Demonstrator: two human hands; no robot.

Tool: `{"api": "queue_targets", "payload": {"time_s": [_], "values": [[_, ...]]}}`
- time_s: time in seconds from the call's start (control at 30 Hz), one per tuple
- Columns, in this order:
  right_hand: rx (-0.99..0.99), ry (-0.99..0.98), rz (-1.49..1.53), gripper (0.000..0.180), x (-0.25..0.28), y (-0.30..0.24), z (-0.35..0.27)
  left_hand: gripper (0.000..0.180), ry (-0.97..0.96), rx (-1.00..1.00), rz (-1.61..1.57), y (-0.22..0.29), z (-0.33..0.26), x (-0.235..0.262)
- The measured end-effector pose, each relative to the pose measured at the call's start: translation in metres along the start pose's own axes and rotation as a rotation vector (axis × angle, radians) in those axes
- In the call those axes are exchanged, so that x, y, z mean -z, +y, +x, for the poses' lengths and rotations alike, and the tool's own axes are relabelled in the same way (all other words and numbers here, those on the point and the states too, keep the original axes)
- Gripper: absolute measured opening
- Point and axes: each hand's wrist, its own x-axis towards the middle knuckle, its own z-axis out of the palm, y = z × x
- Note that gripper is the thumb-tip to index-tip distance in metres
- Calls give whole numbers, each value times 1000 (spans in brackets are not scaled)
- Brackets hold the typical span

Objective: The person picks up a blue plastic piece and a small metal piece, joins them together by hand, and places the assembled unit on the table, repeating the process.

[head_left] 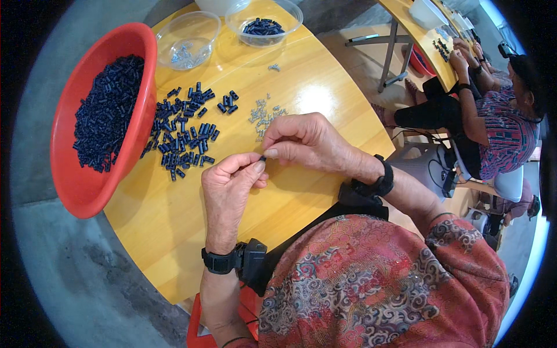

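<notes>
My left hand (229, 180) pinches a small dark cylindrical piece (263, 158) between thumb and fingertips, above the near part of the table. Thumb and forefinger of my right hand (310, 142) close together at the same spot, meeting the piece's upper end. Whether a second tiny part sits between those fingertips is hidden. Just beyond my right hand lies a scatter of small silvery metal pieces (262, 116). Left of both hands spreads a loose heap of short dark blue-black cylinders (188, 139), with a few set apart beside it.
A large red basin (149, 75) full of dark pieces stands at the table's left edge. Two clear plastic bowls stand at the back: one (168, 29) with silvery bits, another (293, 29) with dark cylinders. At right, another person (505, 124) works at a separate yellow table (415, 26).
</notes>
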Motion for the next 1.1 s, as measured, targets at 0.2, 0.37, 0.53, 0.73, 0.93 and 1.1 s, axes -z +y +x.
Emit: {"api": "queue_targets", "payload": {"time_s": [0.2,0.37,0.53,0.73,0.93,1.1], "values": [[296,218,-357,6,-19,5,-7,17,23,68,-24,2,-3,0],[200,292,-248,7,-34,15,-13,15,22,46,-47,-2,-3,-1],[220,326,-228,10,-38,20,-10,16,41,60,-14,1,-3,-3],[-42,194,312,8,-28,13,-11,17,9,57,-33,5,-4,0],[-141,151,378,11,-21,10,-10,20,-35,50,-115,2,-3,2],[-163,139,375,11,-21,7,-9,21,-66,91,-131,6,-4,5]]}}
